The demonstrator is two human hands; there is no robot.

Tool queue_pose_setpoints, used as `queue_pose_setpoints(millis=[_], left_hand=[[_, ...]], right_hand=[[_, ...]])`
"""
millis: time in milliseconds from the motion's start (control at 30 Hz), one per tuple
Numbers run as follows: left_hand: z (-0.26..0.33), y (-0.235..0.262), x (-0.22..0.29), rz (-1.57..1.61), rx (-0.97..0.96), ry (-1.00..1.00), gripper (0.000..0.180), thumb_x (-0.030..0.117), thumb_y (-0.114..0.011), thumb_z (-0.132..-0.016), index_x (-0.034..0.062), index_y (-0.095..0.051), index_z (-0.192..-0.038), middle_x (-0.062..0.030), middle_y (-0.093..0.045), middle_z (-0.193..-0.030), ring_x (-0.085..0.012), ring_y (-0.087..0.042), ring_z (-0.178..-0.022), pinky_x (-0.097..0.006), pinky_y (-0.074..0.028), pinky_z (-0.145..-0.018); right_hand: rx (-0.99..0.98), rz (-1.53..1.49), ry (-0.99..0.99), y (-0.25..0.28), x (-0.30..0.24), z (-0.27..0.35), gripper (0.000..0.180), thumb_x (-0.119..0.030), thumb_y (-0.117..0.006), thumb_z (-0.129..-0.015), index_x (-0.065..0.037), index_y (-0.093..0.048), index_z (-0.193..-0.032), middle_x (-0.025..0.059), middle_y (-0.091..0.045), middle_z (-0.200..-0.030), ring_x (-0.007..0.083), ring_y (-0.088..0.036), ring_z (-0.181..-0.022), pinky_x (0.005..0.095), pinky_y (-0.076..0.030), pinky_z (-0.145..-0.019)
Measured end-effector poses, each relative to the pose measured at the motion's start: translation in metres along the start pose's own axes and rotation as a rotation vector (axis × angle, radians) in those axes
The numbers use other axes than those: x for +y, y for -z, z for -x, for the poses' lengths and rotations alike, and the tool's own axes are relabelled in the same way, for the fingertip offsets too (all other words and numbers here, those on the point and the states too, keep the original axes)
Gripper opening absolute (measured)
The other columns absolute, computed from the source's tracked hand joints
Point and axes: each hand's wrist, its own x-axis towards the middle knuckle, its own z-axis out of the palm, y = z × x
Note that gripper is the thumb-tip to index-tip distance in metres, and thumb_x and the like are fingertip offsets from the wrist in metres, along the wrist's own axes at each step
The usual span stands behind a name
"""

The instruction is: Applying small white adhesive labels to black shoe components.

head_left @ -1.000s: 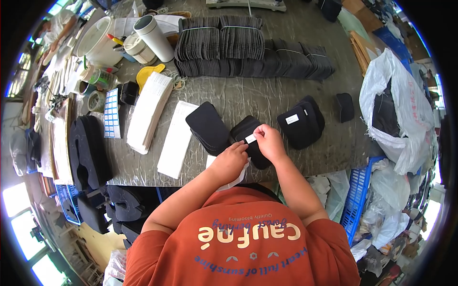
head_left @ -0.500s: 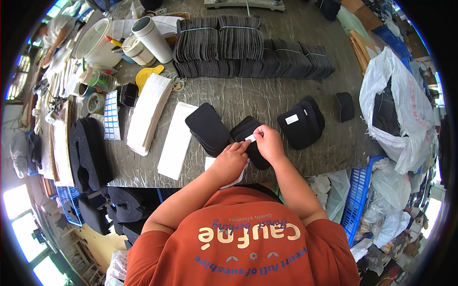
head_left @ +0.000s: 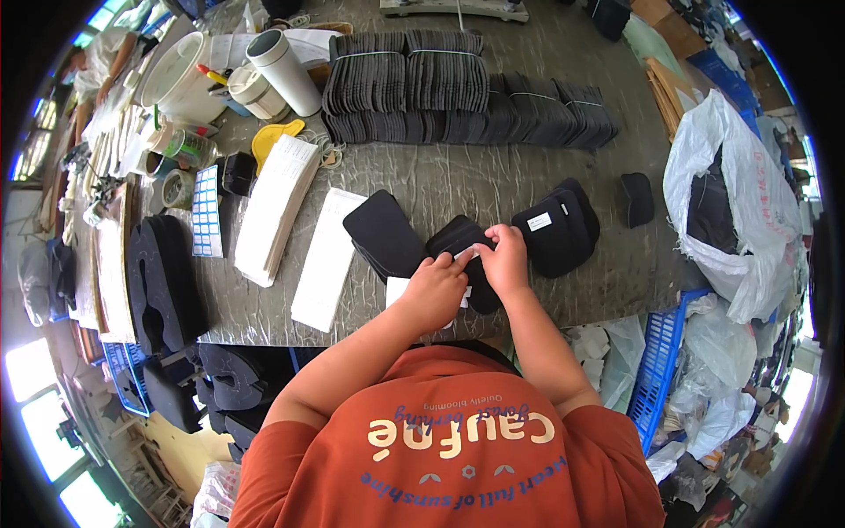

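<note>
A stack of black pads (head_left: 459, 234) with rounded corners lies in front of me, partly under both hands. A small white label (head_left: 469, 253) stretches between my fingertips just above it. The right hand (head_left: 505, 264) pinches the label's right end. My left hand (head_left: 438, 289) is closed, its fingertips at the label's other end and its thumb hidden. White paper (head_left: 397, 289) sticks out from beneath that hand and seems held in it. To the left lies another black pad stack (head_left: 384, 233); to the right, a pad stack (head_left: 554, 238) bears a white label on top.
Strapped rows of black pads (head_left: 405, 84) stand at the back. Long white paper stacks (head_left: 276, 207) lie left, near a blue-and-white sticker sheet (head_left: 207, 211), a white tumbler (head_left: 286, 75) and a bucket (head_left: 183, 79). A white sack (head_left: 735, 211) and blue crate (head_left: 656, 378) flank the right edge.
Both hands have shifted slightly, the left one up and to the right. The white paper under it has moved along. My right thumb and index finger show more openly around the label.
</note>
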Motion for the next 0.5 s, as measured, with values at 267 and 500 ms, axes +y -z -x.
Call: queue_pose_setpoints(millis=[267,500], left_hand=[[0.019,-0.021,-0.014,0.123,0.073,-0.056,0.018,0.016,-0.058,-0.085,0.0015,-0.066,-0.094,-0.0100,-0.041,-0.145,-0.0285,-0.041,-0.127,-0.043,-0.041,-0.099],[0.012,-0.015,-0.011,0.424,0.232,0.070,0.016,0.012,-0.058,-0.087,-0.0025,-0.063,-0.091,-0.0154,-0.058,-0.124,-0.0317,-0.051,-0.118,-0.039,-0.043,-0.098]], right_hand=[[-0.308,-0.317,-0.261,0.034,0.015,-0.020,0.020,-0.002,-0.069,-0.078,-0.003,-0.049,-0.080,0.0175,-0.055,-0.066,0.0358,-0.056,-0.060,0.0380,-0.045,-0.056],[0.104,0.212,0.125,0.095,0.018,-0.041,0.032,-0.002,-0.070,-0.071,-0.006,-0.052,-0.098,0.0122,-0.057,-0.102,0.0338,-0.051,-0.099,0.0453,-0.037,-0.088]])
